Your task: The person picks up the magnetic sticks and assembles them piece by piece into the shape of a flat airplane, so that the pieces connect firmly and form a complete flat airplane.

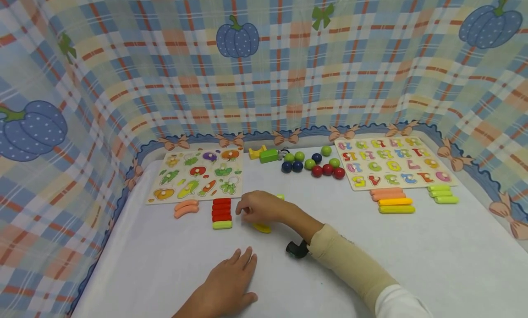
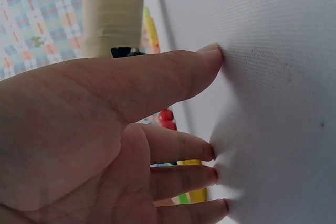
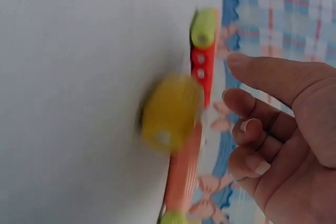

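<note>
My right hand (image 1: 261, 207) hovers over the table just right of a stack of red sticks (image 1: 221, 210), holding nothing. Its fingers are loosely bent, with thumb and index finger apart in the right wrist view. Below it lies a yellow stick (image 1: 262, 227), partly hidden by the hand; the right wrist view shows a blurred yellow stick (image 3: 173, 111) close by. A light green stick (image 1: 222, 225) lies in front of the red ones. Behind the right wrist a bit of light green (image 1: 280, 197) shows. My left hand (image 1: 228, 283) rests its spread fingertips on the white tabletop.
A vegetable puzzle board (image 1: 194, 176) lies back left, a number puzzle board (image 1: 396, 163) back right. Between them are several coloured balls (image 1: 310, 164). Pink curved sticks (image 1: 186, 209) lie left; yellow sticks (image 1: 396, 205) and green sticks (image 1: 443, 194) lie right. A black curved object (image 1: 297, 249) is beside the right wrist.
</note>
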